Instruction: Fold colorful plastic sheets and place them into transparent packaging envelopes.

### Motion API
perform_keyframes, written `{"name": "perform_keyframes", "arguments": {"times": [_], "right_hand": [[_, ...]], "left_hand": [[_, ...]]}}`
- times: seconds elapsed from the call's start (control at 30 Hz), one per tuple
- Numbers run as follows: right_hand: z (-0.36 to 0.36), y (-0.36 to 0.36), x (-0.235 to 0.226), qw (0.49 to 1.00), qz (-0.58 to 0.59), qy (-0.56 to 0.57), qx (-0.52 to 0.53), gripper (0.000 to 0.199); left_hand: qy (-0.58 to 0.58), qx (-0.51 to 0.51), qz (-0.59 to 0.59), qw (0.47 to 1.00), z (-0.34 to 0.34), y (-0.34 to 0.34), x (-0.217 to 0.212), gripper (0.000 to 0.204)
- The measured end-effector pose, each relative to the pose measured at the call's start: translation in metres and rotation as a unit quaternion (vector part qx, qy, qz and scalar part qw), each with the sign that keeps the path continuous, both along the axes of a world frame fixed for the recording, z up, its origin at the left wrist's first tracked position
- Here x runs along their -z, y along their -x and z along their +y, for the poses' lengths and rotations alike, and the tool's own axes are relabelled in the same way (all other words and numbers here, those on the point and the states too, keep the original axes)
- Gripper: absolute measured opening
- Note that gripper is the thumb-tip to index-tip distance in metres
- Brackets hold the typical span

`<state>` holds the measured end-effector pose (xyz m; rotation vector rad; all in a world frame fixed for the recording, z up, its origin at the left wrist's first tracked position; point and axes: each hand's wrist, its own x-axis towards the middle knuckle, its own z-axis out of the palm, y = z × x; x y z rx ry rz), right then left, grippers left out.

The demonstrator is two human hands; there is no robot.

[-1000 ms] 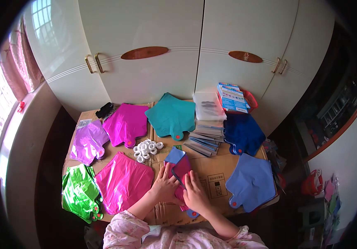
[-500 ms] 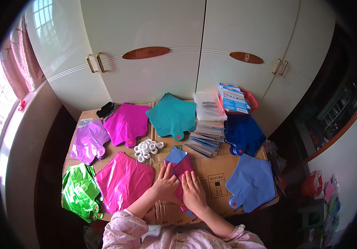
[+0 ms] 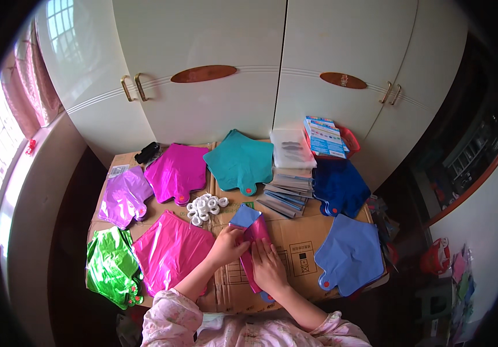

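Resting the flattened right hand (image 3: 269, 272) on a glossy, folded pink-and-blue foil strip (image 3: 257, 231) near the front edge of the cardboard-covered table (image 3: 295, 228); curling the left hand (image 3: 226, 247) beside, pinching or not, cannot tell.

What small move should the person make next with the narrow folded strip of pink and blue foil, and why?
Probably, the left hand should press flat the left edge of the narrow folded pink-and-blue foil strip: its bent fingers are at that edge, while the right hand lies across the strip, seemingly steadying it on the brown cardboard.
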<state>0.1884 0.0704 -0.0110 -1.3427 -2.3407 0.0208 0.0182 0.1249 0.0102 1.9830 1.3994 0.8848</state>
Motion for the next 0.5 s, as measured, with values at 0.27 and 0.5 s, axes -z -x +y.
{"name": "perform_keyframes", "arguments": {"times": [0.27, 0.5], "right_hand": [[0.000, 0.000, -0.004, 0.999, 0.016, 0.003, -0.028, 0.041], [0.002, -0.004, 0.000, 0.999, 0.021, 0.012, -0.049, 0.043]], "left_hand": [[0.026, -0.075, 0.062, 0.995, 0.019, 0.001, 0.007, 0.020], [0.008, -0.049, 0.068, 0.996, 0.025, 0.002, 0.014, 0.021]]}}
